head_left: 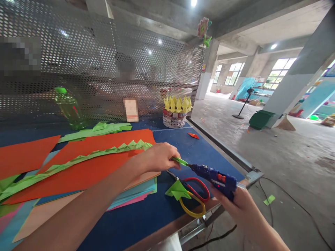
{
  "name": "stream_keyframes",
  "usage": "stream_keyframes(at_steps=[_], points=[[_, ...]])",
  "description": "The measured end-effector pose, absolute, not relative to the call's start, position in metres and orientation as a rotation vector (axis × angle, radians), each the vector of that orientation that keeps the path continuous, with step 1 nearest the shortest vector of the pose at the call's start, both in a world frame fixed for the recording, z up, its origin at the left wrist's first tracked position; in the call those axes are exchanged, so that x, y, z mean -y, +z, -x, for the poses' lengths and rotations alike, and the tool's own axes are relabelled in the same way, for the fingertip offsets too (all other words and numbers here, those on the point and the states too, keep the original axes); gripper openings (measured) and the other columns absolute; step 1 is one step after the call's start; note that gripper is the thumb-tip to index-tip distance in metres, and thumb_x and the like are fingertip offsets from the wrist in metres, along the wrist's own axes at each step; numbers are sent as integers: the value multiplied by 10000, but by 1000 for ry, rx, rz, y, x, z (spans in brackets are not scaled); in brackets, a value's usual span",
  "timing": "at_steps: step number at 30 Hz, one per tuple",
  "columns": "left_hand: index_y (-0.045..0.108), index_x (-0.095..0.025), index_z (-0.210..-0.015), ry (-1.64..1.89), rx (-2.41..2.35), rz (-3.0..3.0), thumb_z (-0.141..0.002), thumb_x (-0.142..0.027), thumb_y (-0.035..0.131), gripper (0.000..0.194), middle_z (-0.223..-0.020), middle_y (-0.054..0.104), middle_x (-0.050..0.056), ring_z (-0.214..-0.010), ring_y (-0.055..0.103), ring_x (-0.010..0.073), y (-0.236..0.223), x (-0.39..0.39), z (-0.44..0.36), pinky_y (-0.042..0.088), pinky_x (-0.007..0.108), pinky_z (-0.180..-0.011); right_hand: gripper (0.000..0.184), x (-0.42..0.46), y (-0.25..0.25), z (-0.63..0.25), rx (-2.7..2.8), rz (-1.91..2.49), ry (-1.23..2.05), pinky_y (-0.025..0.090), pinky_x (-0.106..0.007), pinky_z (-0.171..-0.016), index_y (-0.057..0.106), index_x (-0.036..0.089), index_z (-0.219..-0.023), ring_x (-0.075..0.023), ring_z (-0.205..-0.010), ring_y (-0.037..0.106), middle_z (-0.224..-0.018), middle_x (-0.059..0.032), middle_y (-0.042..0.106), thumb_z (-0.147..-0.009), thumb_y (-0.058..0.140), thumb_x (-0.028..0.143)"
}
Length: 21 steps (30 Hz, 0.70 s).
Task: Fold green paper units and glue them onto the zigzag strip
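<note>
My left hand (164, 156) pinches the right end of a long green folded-paper strip (86, 157), whose pointed folds run leftward over orange paper sheets (128, 162). In my right hand (239, 200) is a blue hot glue gun (216, 177), its nozzle touching or very near the green paper end beyond my left fingers. Just below the gun lie scissors (195, 205) with one red and one yellow handle loop. A folded green paper piece (178, 190) rests on them. The palm side of my left hand is hidden.
Stacked coloured sheets (141, 195) lie under the orange ones. At the back stand a green-capped bottle (68, 108) and a basket with yellow paper points (176, 113), before a perforated metal screen (157, 69). A small red folded paper (193, 136) lies near the table's right edge.
</note>
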<state>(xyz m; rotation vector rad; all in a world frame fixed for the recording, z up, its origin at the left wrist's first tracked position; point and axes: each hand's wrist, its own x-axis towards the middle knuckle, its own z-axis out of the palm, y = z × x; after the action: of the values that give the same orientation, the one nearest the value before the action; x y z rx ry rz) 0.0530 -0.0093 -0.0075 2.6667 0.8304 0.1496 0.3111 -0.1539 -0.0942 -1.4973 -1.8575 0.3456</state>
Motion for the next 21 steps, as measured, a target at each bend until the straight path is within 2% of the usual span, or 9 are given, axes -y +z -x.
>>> stream_keyframes(at_steps=[4, 8, 15, 18, 21], points=[[750, -175, -884, 169, -813, -2670, -875, -228, 691, 80, -870, 701, 10, -761, 626, 146, -9, 7, -52, 465, 281, -693, 336, 156, -92, -312, 1871, 1500, 316, 522, -270, -705, 661, 179, -776, -201, -738, 634, -861, -65, 729, -959, 539, 434], [742, -176, -864, 174, -809, -2677, -871, -230, 693, 73, -853, 704, 5, -742, 623, 144, -9, 7, -51, 459, 279, -690, 359, 156, -90, -313, 1888, 1508, 264, 512, -252, -624, 699, 164, -807, -184, -664, 618, -764, -47, 709, -960, 531, 441], [753, -191, -859, 205, -868, -2664, -878, -247, 679, 95, -856, 709, 3, -766, 637, 153, -7, 4, -47, 438, 265, -658, 330, 160, -88, -323, 1872, 1483, 218, 493, -236, -568, 743, 171, -852, -165, -607, 594, -684, -18, 682, -941, 553, 425], [731, -176, -870, 181, -892, -2654, -889, -274, 687, 109, -865, 707, 5, -779, 641, 155, -5, 1, -45, 475, 289, -706, 340, 155, -86, -331, 1761, 1523, 242, 455, -236, -489, 744, 172, -883, -148, -532, 545, -641, -16, 660, -907, 589, 473], [690, -154, -869, 157, -916, -2641, -912, -330, 678, 181, -863, 698, 9, -796, 646, 160, -5, -1, -44, 514, 336, -762, 377, 139, -83, -338, 1537, 1598, 286, 451, -243, -473, 704, 186, -979, -145, -499, 541, -633, -3, 652, -850, 654, 538]])
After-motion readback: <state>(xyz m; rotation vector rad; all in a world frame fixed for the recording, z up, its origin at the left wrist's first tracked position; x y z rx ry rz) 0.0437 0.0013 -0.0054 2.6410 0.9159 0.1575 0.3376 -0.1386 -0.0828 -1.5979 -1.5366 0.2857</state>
